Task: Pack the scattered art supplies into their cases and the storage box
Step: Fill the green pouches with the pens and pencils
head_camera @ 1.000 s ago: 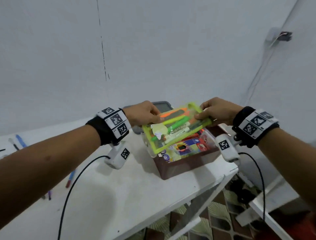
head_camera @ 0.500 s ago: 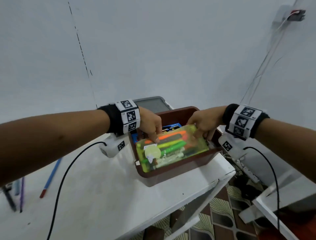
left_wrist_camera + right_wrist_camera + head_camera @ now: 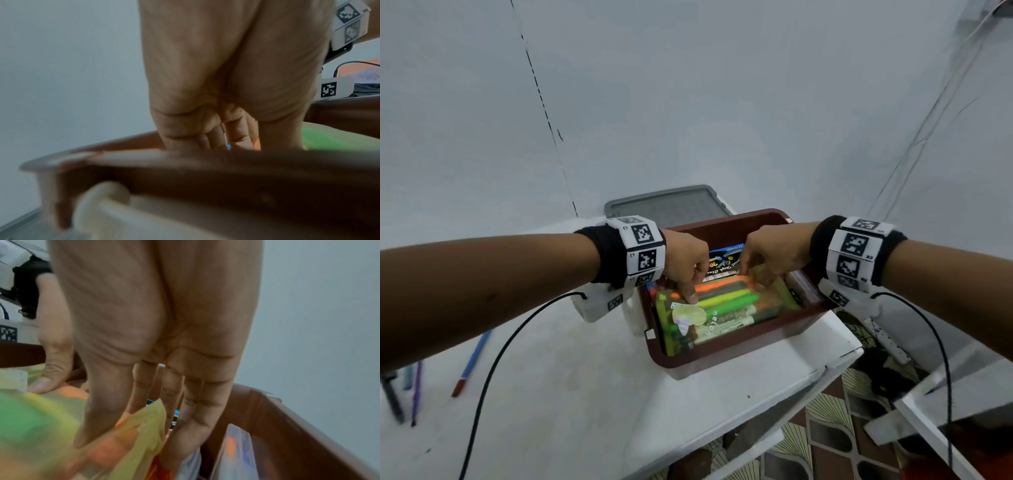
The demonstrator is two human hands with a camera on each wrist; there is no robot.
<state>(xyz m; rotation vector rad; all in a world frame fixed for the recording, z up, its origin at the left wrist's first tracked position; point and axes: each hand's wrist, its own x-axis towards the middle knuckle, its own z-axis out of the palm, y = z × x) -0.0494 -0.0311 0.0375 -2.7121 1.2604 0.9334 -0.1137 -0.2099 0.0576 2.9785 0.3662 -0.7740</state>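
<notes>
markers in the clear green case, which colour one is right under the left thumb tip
The orange marker, topmost in the green case: the left hand presses its thumb on the case over its near end. The green markers lie below it.

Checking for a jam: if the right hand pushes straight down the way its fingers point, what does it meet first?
Likely the marker pouch in the brown box; the right hand already has its fingers at the pouch's far edge, though depth there is unclear.

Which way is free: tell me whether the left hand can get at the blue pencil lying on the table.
Probably yes. The left hand only presses the marker case in the storage box, and nothing lies between it and the blue pencil.
</notes>
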